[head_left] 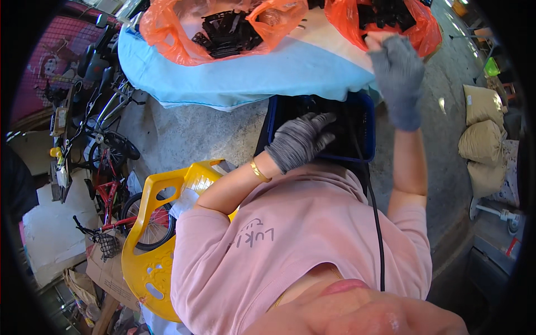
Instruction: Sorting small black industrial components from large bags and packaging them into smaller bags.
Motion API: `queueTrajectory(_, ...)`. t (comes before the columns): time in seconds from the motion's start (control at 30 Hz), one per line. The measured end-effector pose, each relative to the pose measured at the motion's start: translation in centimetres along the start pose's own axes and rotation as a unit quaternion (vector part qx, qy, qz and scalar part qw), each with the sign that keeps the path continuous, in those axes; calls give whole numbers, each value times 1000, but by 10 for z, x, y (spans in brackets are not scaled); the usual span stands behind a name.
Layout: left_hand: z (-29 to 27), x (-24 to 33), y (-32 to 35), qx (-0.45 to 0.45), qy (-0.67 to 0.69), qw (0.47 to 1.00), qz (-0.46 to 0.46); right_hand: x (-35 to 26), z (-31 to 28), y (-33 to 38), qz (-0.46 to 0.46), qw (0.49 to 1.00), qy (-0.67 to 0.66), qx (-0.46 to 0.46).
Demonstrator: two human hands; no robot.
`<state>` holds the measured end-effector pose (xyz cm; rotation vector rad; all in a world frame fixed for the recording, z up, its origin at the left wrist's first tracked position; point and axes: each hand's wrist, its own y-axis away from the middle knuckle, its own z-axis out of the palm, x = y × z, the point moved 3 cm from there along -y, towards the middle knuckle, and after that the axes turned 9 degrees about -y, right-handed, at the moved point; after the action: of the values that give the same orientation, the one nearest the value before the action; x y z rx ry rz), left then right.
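My left hand [301, 142], in a grey knit glove, reaches over a dark blue plastic crate [369, 131] in front of my lap. Its fingers are stretched and slightly parted above the crate's dark contents, which I cannot make out. My right hand [397, 75], gloved in grey with bare fingertips, is raised at the near edge of the right orange plastic bag [427, 36]. Its fingers are bent and pressed together; what they hold, if anything, is hidden. Black parts [385, 14] fill that bag. More black plastic pieces [229, 33] lie in the left orange bag [167, 28].
Both bags stand on a table with a light blue cover [223, 84]. A yellow plastic chair [137, 257] is at my left, with bicycles [109, 195] beyond it. Beige sacks [481, 125] are stacked on the right. A black cord [377, 223] runs down across my shirt.
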<state>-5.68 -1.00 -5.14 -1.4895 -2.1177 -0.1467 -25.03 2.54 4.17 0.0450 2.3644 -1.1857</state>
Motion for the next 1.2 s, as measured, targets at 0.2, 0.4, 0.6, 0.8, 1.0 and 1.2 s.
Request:
queueTrajectory(0.2,-34,-5,-3,98,-37,994,-3,64,18,-13,83,981,115,-129)
queueTrajectory(0.4,-139,-66,-51,256,-265,924,-99,56,15,-10,84,965,180,-171)
queueTrajectory(0.6,-162,-93,-97,23,-432,901,-10,55,9,-14,84,947,209,-229)
queueTrajectory(0.8,-159,-111,-110,-40,-451,889,62,47,-5,-12,97,932,254,-242)
queueTrajectory(1.0,-163,-121,-116,-88,-436,893,71,35,-15,-6,107,949,225,-193)
queueTrajectory(1.2,-175,-126,-105,-54,-331,941,39,15,-26,22,53,997,34,36)
